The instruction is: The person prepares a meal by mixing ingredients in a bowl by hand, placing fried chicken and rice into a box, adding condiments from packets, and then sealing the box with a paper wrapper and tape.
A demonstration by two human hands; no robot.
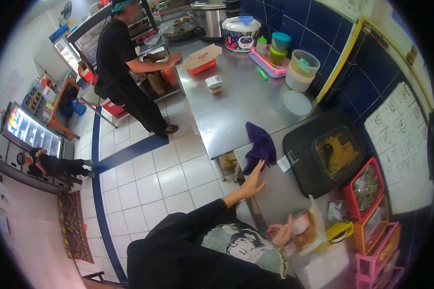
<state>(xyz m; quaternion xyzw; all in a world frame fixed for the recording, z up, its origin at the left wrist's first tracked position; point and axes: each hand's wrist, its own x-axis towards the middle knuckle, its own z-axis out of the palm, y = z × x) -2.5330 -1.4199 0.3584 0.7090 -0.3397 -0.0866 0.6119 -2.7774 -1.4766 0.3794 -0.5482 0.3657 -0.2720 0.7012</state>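
My left hand [252, 185] reaches over the steel counter with its fingers apart, the fingertips at the lower end of a crumpled purple cloth [262, 146]. Whether they touch or overlap the cloth, I cannot tell. My right hand [283, 232], slightly blurred, is beside an opened paper food box [319, 225] near my body. Its fingers are spread and I see nothing held in them. Inside the box lies browned food [304, 234] with a pale, reddish-marked packet or paper on top.
A black lidded cooker [300, 159] stands behind the cloth. Right of the box are a yellow tape dispenser [338, 233] and a red basket [365, 191] of packets. Farther left stand a red carton [202, 65], small tubs [214, 84] and a co-worker [119, 68]; another person [45, 162] leans farther back.
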